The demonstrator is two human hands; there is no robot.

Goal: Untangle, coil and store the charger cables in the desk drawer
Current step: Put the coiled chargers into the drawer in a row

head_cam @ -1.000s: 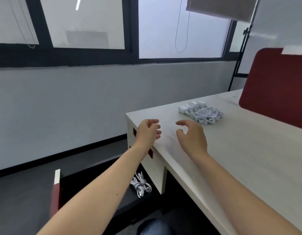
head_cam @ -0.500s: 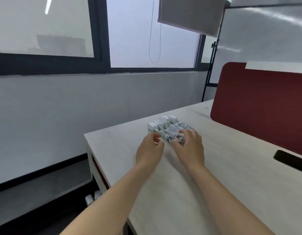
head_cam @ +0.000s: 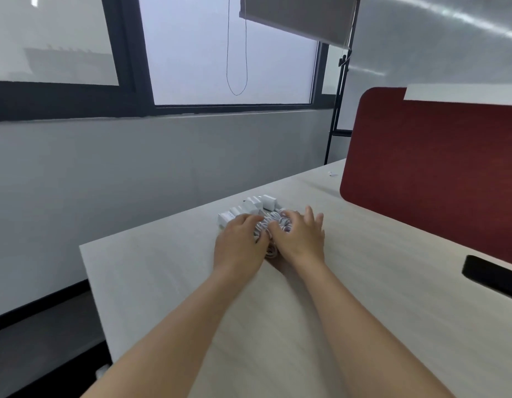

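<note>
Bare left arm [head_cam: 191, 326], bare right arm [head_cam: 352, 326]

One left hand [head_cam: 239, 245], one right hand [head_cam: 300, 239], one tangle of cables [head_cam: 273, 224], at least four white plugs [head_cam: 253, 205], one desk [head_cam: 364, 311], one red divider [head_cam: 435, 173]

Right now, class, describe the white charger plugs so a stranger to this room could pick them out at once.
Find the pale desk below the window, then the red partition on its right. Left of it, the left hand and right hand rest on thin white cables. The charger plugs are the blocky cubes just beyond them, unlike those thin cords.
</note>
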